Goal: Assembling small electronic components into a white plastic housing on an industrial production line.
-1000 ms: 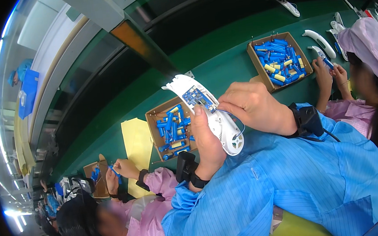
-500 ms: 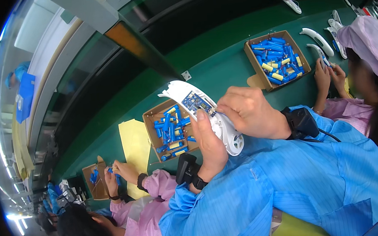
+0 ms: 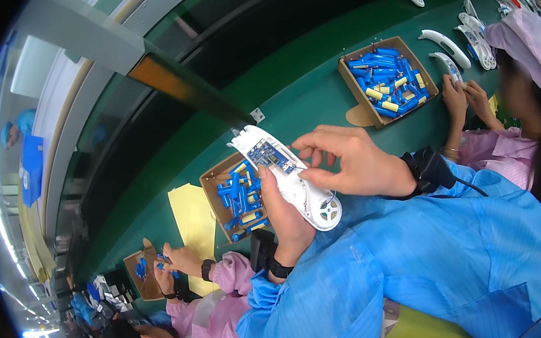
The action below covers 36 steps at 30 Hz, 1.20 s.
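Head camera, mid-frame: my left hand (image 3: 290, 223) grips the white plastic housing (image 3: 301, 195), thumb beside its blue circuit board (image 3: 269, 156); my right hand (image 3: 358, 162) holds thumb and forefinger parted near the board. Firm support and light fingertips should serve best.

A long white housing (image 3: 299, 191) lay slantwise at the centre of the frame, its narrow end toward the upper left, its rounded end toward the lower right. The left hand (image 3: 287, 219) gripped it along the lower-left side, inner face showing. A blue circuit board (image 3: 269, 157) sat in its upper half; a round, spoked disc (image 3: 330, 210) filled the rounded end. The right hand (image 3: 348, 162) was at its right edge, thumb and forefinger apart beside the board.
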Motion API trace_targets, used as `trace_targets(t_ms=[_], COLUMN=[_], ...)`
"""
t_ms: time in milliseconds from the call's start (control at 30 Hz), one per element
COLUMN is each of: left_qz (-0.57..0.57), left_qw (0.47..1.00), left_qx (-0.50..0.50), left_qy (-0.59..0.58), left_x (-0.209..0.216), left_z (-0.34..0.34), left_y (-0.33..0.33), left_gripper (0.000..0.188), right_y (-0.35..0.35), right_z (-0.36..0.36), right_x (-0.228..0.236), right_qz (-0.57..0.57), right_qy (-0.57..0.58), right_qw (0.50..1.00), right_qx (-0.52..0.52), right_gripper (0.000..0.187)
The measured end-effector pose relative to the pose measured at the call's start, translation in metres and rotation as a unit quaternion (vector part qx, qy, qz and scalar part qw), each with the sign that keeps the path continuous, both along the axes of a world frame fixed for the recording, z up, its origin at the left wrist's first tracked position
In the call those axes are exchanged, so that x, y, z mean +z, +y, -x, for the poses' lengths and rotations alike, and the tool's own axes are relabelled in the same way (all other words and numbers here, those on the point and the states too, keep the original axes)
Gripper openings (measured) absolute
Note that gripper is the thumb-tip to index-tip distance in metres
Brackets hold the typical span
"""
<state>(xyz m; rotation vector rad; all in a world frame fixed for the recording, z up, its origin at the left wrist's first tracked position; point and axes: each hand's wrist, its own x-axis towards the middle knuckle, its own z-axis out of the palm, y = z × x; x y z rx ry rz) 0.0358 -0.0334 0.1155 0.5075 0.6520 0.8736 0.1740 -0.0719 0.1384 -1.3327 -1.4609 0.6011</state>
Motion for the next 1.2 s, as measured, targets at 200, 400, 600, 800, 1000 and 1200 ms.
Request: trace_targets(t_ms=[200,400,600,800,1000,1200], left_qz=[-0.025,0.022,-0.031,-0.015,-0.021,0.052], left_qw=[0.999,0.999,0.99,0.988,0.985,0.996], left_qx=[-0.034,-0.042,-0.001,-0.017,-0.015,-0.025], left_qy=[0.014,0.009,0.141,0.154,0.17,0.069], left_x=[-0.006,-0.01,-0.034,-0.022,-0.04,-0.03], left_z=[0.001,-0.005,0.001,-0.005,-0.012,-0.007], left_y=[0.003,0.002,0.004,-0.001,0.002,0.012], left_gripper=[0.042,0.04,0.03,0.04,0.041,0.05], right_y=[0.006,0.006,0.005,0.004,0.007,0.048], right_z=[-0.001,-0.006,-0.009,-0.01,-0.014,-0.136], right_x=[-0.013,-0.016,-0.017,-0.033,-0.06,-0.126], right_qz=[-0.094,-0.122,-0.096,-0.107,-0.078,0.003], right_qy=[-0.091,-0.177,-0.25,-0.238,-0.193,-0.042], right_qw=[0.991,0.976,0.963,0.965,0.978,0.937], right_qx=[-0.031,-0.024,-0.001,0.029,0.022,-0.348], right_gripper=[0.018,0.015,0.021,0.02,0.02,0.024])
